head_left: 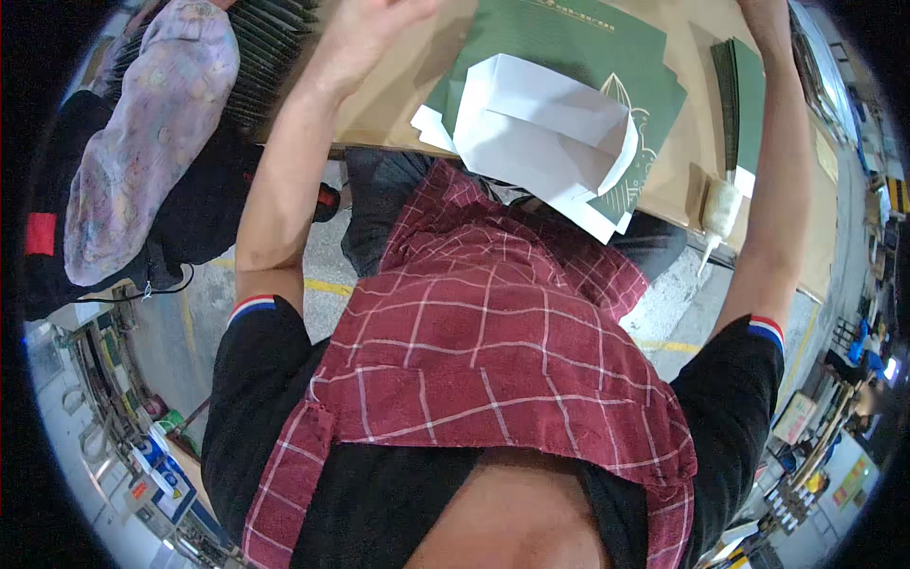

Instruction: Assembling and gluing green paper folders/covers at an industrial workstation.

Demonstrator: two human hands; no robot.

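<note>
White tray [528,142] lies between hands [389,23], grips unclear.

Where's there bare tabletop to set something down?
Bare cardboard shows between the left forearm and green sheets; another strip lies between those sheets and the bottle. Crowded: mid-table, where the white box overlies the sheets, and beside the right forearm.

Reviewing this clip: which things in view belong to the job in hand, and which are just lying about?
Probably the job:
- white tray
- green sheets
- green stack
- nozzle bottle

Probably just around:
- co-worker's patterned sleeve
- blurred clutter, lower left
</note>
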